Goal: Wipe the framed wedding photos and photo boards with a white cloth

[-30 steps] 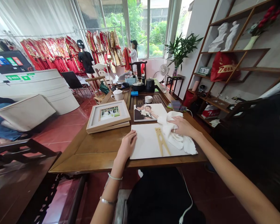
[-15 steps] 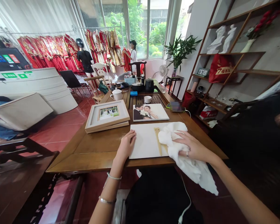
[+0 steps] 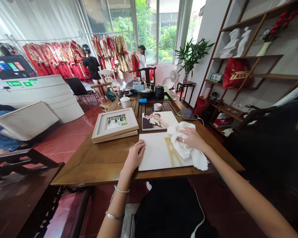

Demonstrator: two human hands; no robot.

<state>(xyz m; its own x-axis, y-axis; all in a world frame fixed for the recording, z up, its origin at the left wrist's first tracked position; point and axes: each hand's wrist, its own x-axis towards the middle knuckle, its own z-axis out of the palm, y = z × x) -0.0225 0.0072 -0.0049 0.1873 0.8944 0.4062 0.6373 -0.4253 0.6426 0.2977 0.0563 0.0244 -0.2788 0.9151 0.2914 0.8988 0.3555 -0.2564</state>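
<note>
A flat white panel (image 3: 154, 153) lies at the near edge of the wooden table. On it is a pale yellow, two-legged flat piece (image 3: 172, 152), its upper right part next to the cloth. My left hand (image 3: 136, 153) grips the panel's left edge, fingers together. My right hand (image 3: 190, 138) is closed on a crumpled white cloth (image 3: 180, 130), pressing it on the panel's upper right side. The cloth hides that corner, and one end drapes down over the right edge. Just behind the panel lies a wedding photo print (image 3: 159, 120).
Stacked wooden picture frames (image 3: 115, 124) sit at the left of the table (image 3: 94, 168). Farther back are a lidded white mug (image 3: 124, 101), a small white cup (image 3: 157, 106) and a phone (image 3: 187, 114) on a cable. A person in dark clothes (image 3: 270, 148) is close on the right.
My right hand has moved the cloth away from me and slightly left, up to the print's corner. More of the yellow piece shows. My left hand stays at the panel's edge.
</note>
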